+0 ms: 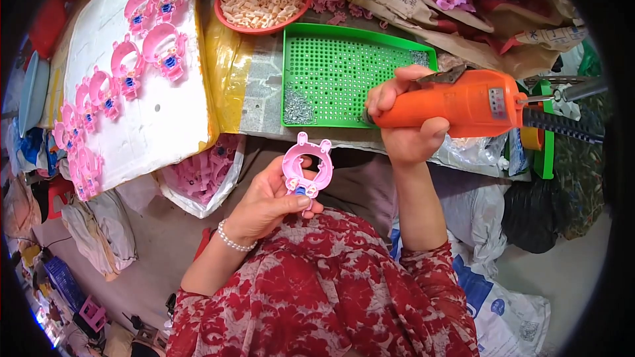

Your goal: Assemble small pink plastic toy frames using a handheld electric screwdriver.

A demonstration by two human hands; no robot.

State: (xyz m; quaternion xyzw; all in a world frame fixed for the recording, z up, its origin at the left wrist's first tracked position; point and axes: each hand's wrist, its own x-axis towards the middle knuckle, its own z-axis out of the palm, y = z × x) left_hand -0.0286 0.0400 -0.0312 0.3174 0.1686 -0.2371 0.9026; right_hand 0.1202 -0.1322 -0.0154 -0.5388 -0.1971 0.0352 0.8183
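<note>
Ring of pink plastic (289, 166), cylindrical tool (440, 106), perforated tray (354, 82)

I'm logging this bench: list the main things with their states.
Pink eared ring: held in left fingers
Orange power screwdriver: gripped in right fingers
Green perforated tray: screws heaped in two corners
Red bowl: full of cream pieces
White board: bearing pink eared rings
White sack: open, pink parts inside

There are at least eight pink frames (169, 61) on one white board (162, 137), one held pink frame (305, 190), one orange power tool (436, 107), one green tray (350, 89), two screw heaps (297, 110), one red bowl (261, 31).
</note>
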